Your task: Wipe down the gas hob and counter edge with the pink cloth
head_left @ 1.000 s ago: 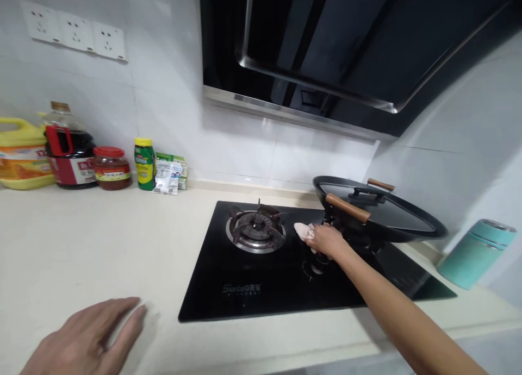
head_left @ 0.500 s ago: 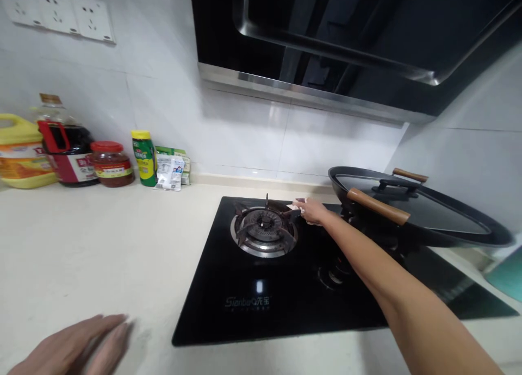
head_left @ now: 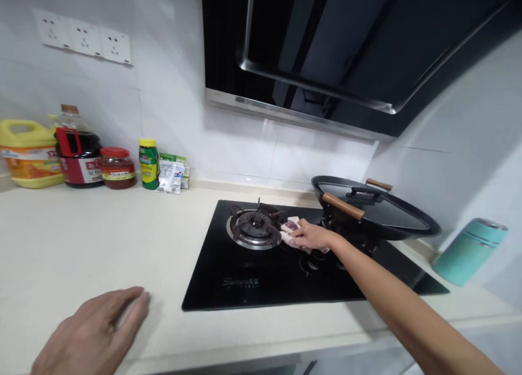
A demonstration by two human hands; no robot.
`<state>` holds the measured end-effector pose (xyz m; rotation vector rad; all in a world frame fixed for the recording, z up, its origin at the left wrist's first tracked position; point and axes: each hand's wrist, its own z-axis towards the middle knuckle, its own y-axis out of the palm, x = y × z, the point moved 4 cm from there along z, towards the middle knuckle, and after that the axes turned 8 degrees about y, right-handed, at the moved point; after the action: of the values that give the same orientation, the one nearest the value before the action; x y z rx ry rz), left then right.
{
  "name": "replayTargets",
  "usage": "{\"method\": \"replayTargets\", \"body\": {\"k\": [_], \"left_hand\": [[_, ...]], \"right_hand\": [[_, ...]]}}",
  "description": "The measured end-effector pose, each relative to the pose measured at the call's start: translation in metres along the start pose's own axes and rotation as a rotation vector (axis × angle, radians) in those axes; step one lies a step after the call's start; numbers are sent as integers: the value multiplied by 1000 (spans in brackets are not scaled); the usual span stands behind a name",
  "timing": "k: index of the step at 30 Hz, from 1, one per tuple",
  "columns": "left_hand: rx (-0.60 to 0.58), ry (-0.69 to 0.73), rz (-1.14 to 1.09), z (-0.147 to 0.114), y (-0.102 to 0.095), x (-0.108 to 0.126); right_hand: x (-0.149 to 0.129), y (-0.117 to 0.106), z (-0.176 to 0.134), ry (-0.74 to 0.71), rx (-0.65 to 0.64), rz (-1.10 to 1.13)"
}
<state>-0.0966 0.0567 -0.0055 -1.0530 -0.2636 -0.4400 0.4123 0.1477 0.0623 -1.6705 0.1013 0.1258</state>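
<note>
My right hand [head_left: 313, 236] is closed on a white cloth [head_left: 290, 226] with a dark purple patch. It presses the cloth against the black glass gas stove [head_left: 216, 269], just right of the left burner [head_left: 253, 224] and its dark pan supports. Part of the cloth is hidden under my fingers. On the pale countertop [head_left: 175, 339] left of the stove rests my left hand [head_left: 92, 331], open and holding nothing, its thumb and forefinger stretched toward the stove.
A lidded black wok [head_left: 395, 217] with wooden handles sits on the right burner, close to my right arm. Beyond it stands a turquoise cylinder [head_left: 468, 252]. Several condiments, including a red-lidded jar [head_left: 117, 168], line the back wall. A range hood [head_left: 302, 100] overhangs the stove.
My right hand has drawn the cloth from the burner's back right toward its front right. More of my left hand shows, still on the counter. The view has shifted, bringing the turquoise cylinder further in.
</note>
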Motion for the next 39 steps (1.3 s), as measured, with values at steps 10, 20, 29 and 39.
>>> {"method": "replayTargets", "body": {"k": [10, 20, 29, 39], "left_hand": [[-22, 96, 69, 0, -18, 27], [-20, 109, 78, 0, -18, 26], [-70, 91, 103, 4, -20, 30], [-117, 51, 93, 8, -26, 26]], "right_hand": [[-67, 15, -42, -145, 122, -25], [-123, 47, -98, -47, 442, -34], [-206, 74, -130, -172, 511, 12], [-213, 85, -164, -238, 515, 320]]}}
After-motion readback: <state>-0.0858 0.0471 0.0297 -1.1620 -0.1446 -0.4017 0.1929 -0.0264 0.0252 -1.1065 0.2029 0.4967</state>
